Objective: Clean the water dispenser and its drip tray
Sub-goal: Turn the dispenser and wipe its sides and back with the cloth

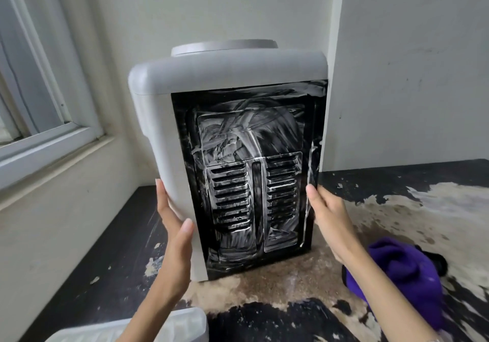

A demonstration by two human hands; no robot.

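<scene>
Fingers point(162, 196) of the left hand point(173, 225) lie straight along the white side of the water dispenser point(230, 77), thumb pressed on the front corner, not curled round anything. The right hand point(326, 209) rests flat with straight fingers against the opposite edge of the black panel point(254, 180). The dispenser stands upright on the worn dark counter point(397, 183), in the corner near the window point(39, 103), its black vented panel smeared with white streaks. A purple cloth point(402, 270) lies on the counter just beside the right forearm. A white plastic tray point(185, 323) shows at the bottom edge.
</scene>
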